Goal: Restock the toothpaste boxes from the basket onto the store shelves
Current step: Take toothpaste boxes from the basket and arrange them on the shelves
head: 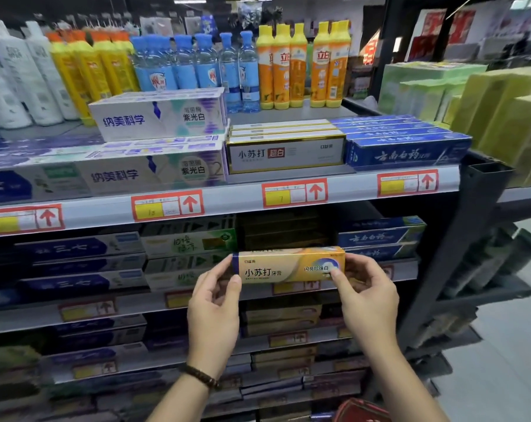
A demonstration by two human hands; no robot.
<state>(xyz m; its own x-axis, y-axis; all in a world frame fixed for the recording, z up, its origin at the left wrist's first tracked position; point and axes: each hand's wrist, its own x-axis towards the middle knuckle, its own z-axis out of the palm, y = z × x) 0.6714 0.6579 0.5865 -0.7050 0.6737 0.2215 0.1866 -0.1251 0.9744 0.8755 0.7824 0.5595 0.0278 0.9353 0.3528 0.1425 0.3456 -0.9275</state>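
We've got the yellow toothpaste box (288, 264) held level, right at the front of the second shelf (404, 269). Left hand (217, 303) pinches its left end, right hand (366, 292) pinches the right. Basket (360, 411) sits below.

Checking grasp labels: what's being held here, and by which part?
The yellow baking-soda toothpaste box, by its two short ends: left grip pinches the left end, right grip pinches the right end.

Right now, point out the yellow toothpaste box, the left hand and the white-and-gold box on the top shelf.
yellow toothpaste box (288, 264): head view, middle of its front face.
left hand (214, 310): head view, back of the hand.
white-and-gold box (284, 155): head view, its front face.
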